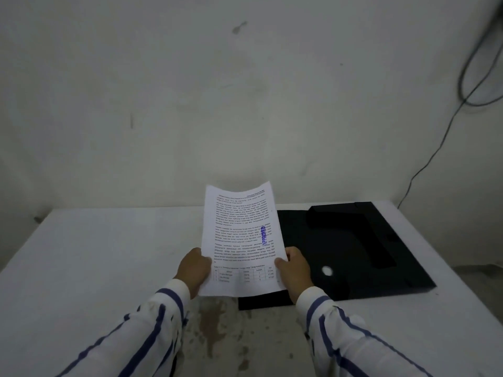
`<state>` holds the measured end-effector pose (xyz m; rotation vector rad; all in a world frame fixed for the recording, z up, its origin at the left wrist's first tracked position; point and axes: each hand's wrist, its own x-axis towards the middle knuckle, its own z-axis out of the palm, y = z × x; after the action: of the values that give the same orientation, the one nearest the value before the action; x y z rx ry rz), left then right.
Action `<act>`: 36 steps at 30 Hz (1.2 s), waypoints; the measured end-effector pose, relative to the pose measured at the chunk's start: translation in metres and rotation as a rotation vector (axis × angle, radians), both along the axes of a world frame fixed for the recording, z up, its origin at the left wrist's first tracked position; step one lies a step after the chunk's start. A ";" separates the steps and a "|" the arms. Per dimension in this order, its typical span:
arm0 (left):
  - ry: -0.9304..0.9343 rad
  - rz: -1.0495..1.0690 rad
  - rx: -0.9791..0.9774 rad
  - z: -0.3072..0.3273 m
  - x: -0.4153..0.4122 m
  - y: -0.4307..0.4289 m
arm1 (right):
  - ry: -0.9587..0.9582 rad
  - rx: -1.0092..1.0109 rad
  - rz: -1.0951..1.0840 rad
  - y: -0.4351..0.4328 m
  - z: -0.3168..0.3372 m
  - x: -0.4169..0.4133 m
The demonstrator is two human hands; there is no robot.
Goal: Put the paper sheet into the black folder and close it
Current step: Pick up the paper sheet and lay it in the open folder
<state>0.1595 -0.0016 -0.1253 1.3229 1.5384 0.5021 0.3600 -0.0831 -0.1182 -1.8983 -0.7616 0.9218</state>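
step: insert not started | paper sheet (241, 238) centre frame, raised, pinched by left hand (193, 268) and right hand (295, 269) at side edges | black folder (348, 251) open, centre-right | next: lower sheet flat inside

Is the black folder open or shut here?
Open. The folder lies spread flat on the table, its inner flaps showing. The sheet is outside it, held by the left hand and right hand.
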 end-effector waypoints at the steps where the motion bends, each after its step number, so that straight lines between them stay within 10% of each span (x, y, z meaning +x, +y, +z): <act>1: 0.004 0.001 0.002 -0.002 0.017 -0.005 | -0.010 -0.002 -0.001 -0.005 -0.001 0.016; 20: 0.125 0.075 -0.042 -0.059 0.142 -0.030 | -0.208 -0.131 0.062 -0.019 -0.045 0.109; 36: 0.206 0.046 -0.032 -0.067 0.124 -0.011 | -0.846 -0.428 0.472 -0.011 -0.062 0.108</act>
<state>0.2839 -0.0129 -0.1921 1.3505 1.7423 0.3774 0.4675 -0.0941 -0.1802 -2.5776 -1.6681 0.5355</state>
